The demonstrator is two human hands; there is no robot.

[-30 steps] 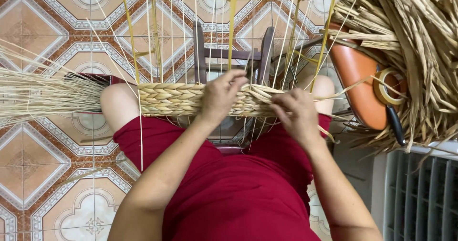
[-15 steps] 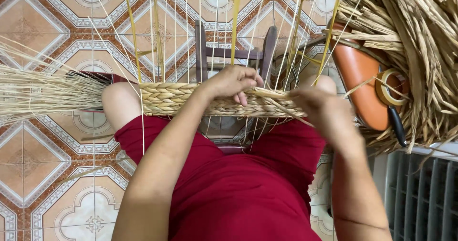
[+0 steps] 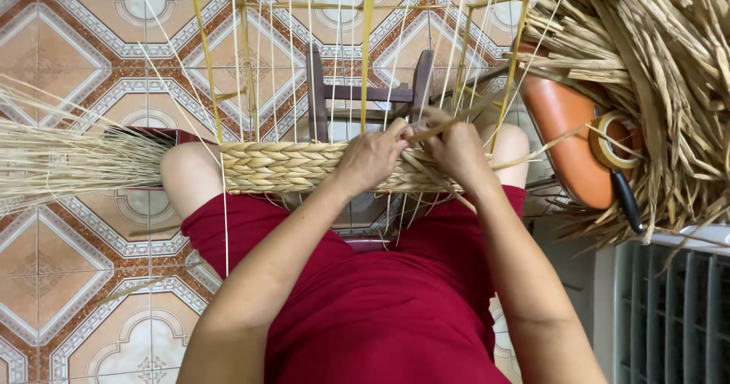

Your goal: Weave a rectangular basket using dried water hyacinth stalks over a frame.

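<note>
Several woven rows (image 3: 289, 167) are done; left hand (image 3: 370, 160) and right hand (image 3: 458, 152) pinch a straw strand (image 3: 449, 122), frame (image 3: 365, 19) mostly bare.

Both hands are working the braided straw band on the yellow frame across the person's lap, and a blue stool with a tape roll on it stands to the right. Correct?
Not quite: the stool is orange, not blue, as the head view shows. The rest holds: left hand and right hand work the braided straw band on the yellow frame; the tape roll sits on the stool.

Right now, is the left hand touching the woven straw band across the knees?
Touching. The head view shows the left hand resting on the woven straw band, its fingers curled over the band's top edge, beside the right hand.
</note>
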